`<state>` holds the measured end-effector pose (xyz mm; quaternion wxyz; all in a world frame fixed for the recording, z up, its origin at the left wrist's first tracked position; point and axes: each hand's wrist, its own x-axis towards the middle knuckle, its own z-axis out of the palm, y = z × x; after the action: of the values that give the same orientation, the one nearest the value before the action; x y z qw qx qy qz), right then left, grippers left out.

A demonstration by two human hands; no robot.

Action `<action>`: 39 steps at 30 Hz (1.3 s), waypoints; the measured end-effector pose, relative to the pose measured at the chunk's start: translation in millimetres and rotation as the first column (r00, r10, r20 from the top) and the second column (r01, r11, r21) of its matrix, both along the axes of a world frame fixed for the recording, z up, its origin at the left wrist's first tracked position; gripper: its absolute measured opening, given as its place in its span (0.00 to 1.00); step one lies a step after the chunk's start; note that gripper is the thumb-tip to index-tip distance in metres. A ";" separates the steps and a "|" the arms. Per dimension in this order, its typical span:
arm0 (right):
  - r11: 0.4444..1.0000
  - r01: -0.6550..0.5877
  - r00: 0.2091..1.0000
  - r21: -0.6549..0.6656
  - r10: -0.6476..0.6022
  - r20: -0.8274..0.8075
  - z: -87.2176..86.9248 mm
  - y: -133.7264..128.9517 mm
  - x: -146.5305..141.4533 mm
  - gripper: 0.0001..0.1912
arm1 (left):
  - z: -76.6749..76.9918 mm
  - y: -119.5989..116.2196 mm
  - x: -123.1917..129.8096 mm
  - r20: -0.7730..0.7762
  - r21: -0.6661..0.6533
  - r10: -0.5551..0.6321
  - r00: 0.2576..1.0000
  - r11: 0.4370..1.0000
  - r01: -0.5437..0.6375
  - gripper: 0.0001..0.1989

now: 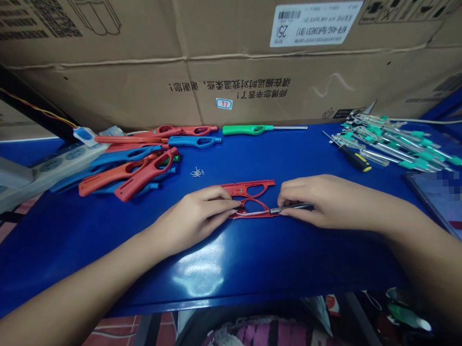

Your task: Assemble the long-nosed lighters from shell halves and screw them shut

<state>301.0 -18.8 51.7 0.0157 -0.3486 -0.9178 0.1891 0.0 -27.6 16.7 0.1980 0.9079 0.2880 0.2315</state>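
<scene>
Two red lighter casing halves lie in front of me at the middle of the table. The farther half (267, 183) rests just beyond the nearer half (261, 200). Fingers pinched, my left hand (198, 215) is closed at the left end of the nearer half and hides that end. A small dark part shows by its fingertips. My right hand (318, 200) grips a metal lighter tube (292, 208), whose left end lies at the right end of the nearer half. A thin pale wire (251, 213) runs along this half between my hands.
Small screws (197, 172) lie beyond my left hand. Red, blue and orange casings (147, 174) are heaped left, beside a power strip (58, 162). A green lighter (248, 130) lies before a cardboard box (135, 85). Right are metal tubes (401, 142), a screwdriver (355, 159) and a screen (442, 199).
</scene>
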 end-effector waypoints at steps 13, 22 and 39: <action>0.961 -0.145 0.987 0.237 0.126 0.095 -1.3 -6.4 -2.8 0.13 | -5.2 -0.9 0.3 -0.040 0.032 0.076 0.996 0.997 -0.074 0.13; 0.973 -0.111 0.993 0.201 0.099 0.070 2.6 -6.0 -3.1 0.10 | -3.3 -2.9 1.9 0.008 0.111 0.075 0.997 0.991 -0.075 0.10; 0.961 -0.105 0.989 0.256 0.075 0.127 -3.3 -10.7 -7.2 0.12 | -6.7 0.7 3.6 0.002 0.091 0.069 0.998 0.993 -0.069 0.10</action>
<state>293.7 -29.5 48.4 -0.0005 -0.3118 -0.9490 0.0461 3.6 -26.9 9.9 0.1481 0.9055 0.3087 0.2508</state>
